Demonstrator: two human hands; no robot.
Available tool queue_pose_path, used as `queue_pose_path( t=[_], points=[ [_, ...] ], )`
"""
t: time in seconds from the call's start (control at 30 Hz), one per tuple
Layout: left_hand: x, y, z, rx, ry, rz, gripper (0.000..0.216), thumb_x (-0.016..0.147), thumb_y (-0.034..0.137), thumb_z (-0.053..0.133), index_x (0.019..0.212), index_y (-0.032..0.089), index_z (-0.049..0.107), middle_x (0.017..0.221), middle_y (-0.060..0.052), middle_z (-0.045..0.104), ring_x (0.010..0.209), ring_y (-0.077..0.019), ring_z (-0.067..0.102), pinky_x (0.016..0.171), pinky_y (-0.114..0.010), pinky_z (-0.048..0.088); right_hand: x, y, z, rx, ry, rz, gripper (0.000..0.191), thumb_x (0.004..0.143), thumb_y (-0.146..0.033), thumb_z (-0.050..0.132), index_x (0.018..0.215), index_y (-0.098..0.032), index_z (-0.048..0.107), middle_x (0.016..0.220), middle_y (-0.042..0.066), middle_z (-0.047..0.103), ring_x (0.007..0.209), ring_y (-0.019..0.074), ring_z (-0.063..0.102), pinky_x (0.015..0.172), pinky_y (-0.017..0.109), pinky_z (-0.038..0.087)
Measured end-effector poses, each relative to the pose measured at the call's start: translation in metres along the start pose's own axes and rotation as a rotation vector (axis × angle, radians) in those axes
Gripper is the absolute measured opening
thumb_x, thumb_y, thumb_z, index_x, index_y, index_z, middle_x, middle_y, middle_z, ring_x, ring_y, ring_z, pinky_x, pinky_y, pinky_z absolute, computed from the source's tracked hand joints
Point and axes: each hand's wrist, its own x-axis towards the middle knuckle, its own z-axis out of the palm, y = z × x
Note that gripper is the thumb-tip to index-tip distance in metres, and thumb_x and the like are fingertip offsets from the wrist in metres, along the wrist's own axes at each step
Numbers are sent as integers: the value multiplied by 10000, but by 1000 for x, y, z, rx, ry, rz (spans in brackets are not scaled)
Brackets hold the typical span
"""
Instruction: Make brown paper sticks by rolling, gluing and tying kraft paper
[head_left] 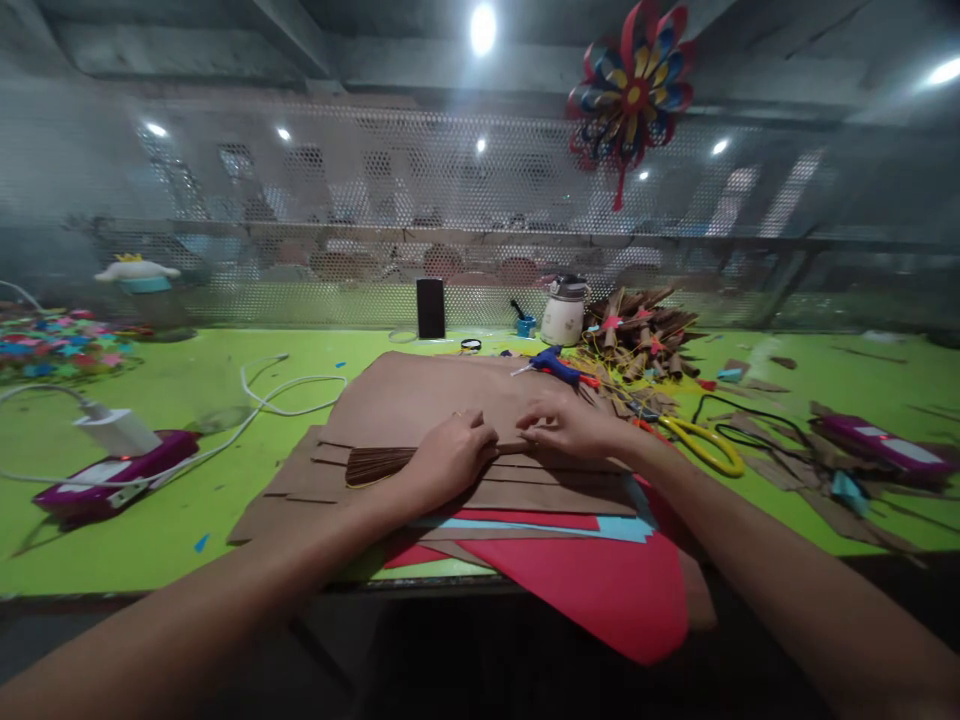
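Note:
A pleated strip of dark brown paper (379, 464) lies on a stack of brown paper sheets (420, 400) in the middle of the green table (187, 400). My left hand (450, 458) has its fingers curled and pinches the right end of the pleated strip. My right hand (566, 425) is closed too, with fingertips pressing the same fold just to the right. Both hands rest on the brown sheets. Red sheets (600, 580) and a light blue sheet (626, 528) stick out from under the brown stack at the table's front edge.
Yellow-handled scissors (701, 445) and a blue glue gun (555, 366) lie right of my hands. Behind them are a pile of brown paper rolls (645, 335), a white jar (564, 312) and a black box (430, 308). Left: a white charger (120, 430), cables, a purple device (112, 480).

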Motion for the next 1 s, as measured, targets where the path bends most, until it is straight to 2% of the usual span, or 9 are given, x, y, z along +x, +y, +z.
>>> queue_pose_path(
  t=[0.1,0.23,0.37,0.6,0.77,1.0],
  points=[
    [-2,1,2,3,13,-4,253,878,317,431,889,162,631,845,-73,522,822,-186,494,715,-286,393,0,-6,6,-31,-77,-50,227,814,-216,504,954,-145,669,880,76,649,787,166,561,685,249,405],
    [-2,0,4,-21,19,-1,253,880,311,430,931,159,625,854,-76,515,819,-181,486,723,-286,395,2,-6,14,-64,-77,-37,211,811,-216,512,935,-135,663,863,82,634,732,152,541,639,237,386],
    [-3,0,6,-21,21,13,256,883,302,420,880,150,627,850,-80,508,806,-181,477,710,-291,391,3,-4,16,-51,-87,-28,185,789,-223,547,908,-131,654,812,68,614,695,144,513,609,236,372],
    [-7,6,2,-33,26,20,299,893,318,392,831,142,626,856,-86,505,826,-186,470,743,-308,388,2,-6,7,50,-145,-61,245,844,-303,497,925,-139,661,853,67,614,775,152,531,694,251,399],
    [-6,8,-3,-37,-3,70,366,921,297,317,858,148,645,859,-88,518,837,-183,467,775,-315,385,1,-5,6,55,-138,-65,259,852,-307,485,911,-145,679,829,64,624,752,149,534,665,243,394],
    [-7,8,0,-27,-26,84,328,910,251,352,836,147,655,841,-83,525,791,-168,481,740,-296,394,1,1,14,40,-90,-75,172,787,-262,574,856,-139,671,812,54,588,731,139,519,642,233,390]
  ],
)
